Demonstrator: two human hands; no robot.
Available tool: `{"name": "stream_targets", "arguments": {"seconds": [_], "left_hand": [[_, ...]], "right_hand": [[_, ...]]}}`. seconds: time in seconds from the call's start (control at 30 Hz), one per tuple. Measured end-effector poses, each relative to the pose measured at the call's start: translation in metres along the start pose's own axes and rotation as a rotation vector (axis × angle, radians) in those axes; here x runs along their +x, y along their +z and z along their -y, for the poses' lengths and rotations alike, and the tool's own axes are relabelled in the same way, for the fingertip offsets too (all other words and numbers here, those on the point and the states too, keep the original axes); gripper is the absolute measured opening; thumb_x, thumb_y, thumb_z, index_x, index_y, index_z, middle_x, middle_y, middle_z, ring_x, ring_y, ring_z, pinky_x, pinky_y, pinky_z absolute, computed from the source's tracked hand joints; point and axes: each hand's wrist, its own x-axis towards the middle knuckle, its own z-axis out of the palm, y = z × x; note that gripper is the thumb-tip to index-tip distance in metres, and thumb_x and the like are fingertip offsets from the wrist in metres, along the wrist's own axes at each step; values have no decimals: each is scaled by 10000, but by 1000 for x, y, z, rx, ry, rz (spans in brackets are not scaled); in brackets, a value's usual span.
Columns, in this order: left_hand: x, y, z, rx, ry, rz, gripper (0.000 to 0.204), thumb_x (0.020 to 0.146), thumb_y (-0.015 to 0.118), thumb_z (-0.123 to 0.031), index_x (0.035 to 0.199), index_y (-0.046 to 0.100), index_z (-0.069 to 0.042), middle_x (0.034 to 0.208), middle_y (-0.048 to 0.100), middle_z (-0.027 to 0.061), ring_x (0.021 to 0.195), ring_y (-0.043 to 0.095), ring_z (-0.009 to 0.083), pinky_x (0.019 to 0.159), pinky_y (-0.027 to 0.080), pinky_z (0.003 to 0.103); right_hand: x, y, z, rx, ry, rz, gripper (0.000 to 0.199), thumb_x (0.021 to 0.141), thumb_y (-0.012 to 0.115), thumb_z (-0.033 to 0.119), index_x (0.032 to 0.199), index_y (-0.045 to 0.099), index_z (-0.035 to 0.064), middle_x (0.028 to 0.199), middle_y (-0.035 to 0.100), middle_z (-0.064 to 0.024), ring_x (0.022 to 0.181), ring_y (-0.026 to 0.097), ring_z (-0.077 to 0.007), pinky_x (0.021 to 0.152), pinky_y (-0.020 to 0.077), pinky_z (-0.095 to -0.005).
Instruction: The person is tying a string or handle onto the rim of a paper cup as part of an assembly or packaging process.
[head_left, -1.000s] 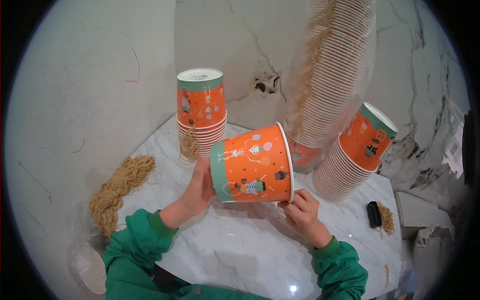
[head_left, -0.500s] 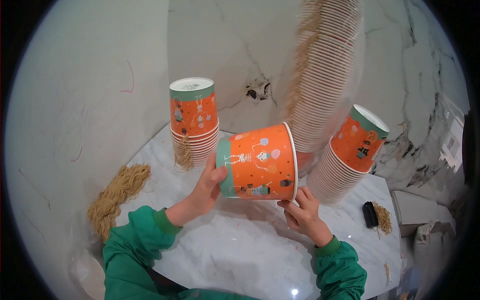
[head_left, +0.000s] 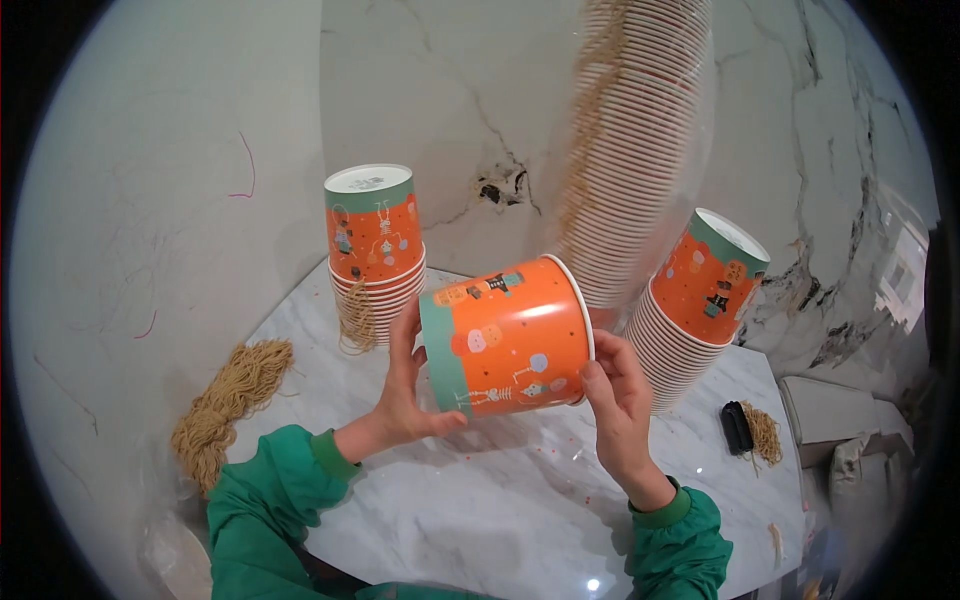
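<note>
A person in green sleeves [head_left: 285,475] holds an orange paper bucket [head_left: 515,340] on its side, above the middle of a white marbled counter [head_left: 450,520]. The bucket's green base band faces left and its white rim faces right; a skeleton with balloons is printed on the near part of its wall. The left hand [head_left: 408,395] is spread wide around the base, thumb at the near lower edge and fingers toward the far side. The right hand [head_left: 622,405] pinches the rim, thumb outward, with the other fingertips partly hidden.

Behind, at far left, stands an upside-down stack of matching buckets [head_left: 375,240], a loop of beige string [head_left: 357,318] hanging against its side. To the right, another upside-down stack [head_left: 690,310] leans in view (the wide lens bends things near its edge). Between them rises a tall column of nested buckets [head_left: 635,160] in clear plastic. A thick beige yarn bundle [head_left: 230,405] lies at the left edge; at right, a small black object [head_left: 737,428] touches a yarn tuft [head_left: 766,435].
</note>
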Motion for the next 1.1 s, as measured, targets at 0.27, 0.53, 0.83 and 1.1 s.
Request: {"name": "stream_targets", "arguments": {"seconds": [0.27, 0.53, 0.83, 1.1], "left_hand": [[0, -17, 4, 218, 139, 53, 1271, 720, 789, -658, 1586, 60, -80, 1602, 172, 176, 1485, 236, 347, 1156, 309, 505], [53, -9, -40, 26, -4, 97, 673, 1028, 444, -531, 1446, 413, -5, 1469, 442, 119, 1395, 400, 243, 1139, 329, 405], [105, 4, -19, -292, -272, 288, 667, 1082, 204, -493, 1274, 603, 5, 1300, 629, 127, 1311, 523, 223, 1153, 315, 388], [89, 16, -10, -436, -385, 308, 205, 975, 630, -230, 1010, 695, -39, 889, 634, -58, 848, 539, 41, 815, 434, 229]], "right_hand": [[6, -12, 4, 76, 74, 90, 232, 1037, 558, 133, 1197, 599, -30, 1036, 644, -31, 891, 612, -82, 783, 544, -257], [14, -36, -8, 126, 30, 112, 194, 981, 606, 93, 1099, 656, -54, 1000, 641, -23, 874, 611, -100, 800, 503, -261], [26, -50, -20, 317, 175, 99, 179, 848, 571, 129, 931, 622, -20, 835, 658, -66, 749, 621, -140, 717, 502, -275], [34, -71, -43, 462, 205, 26, 162, 860, 547, 101, 939, 626, -17, 873, 667, -67, 767, 618, -135, 719, 487, -258]]}}
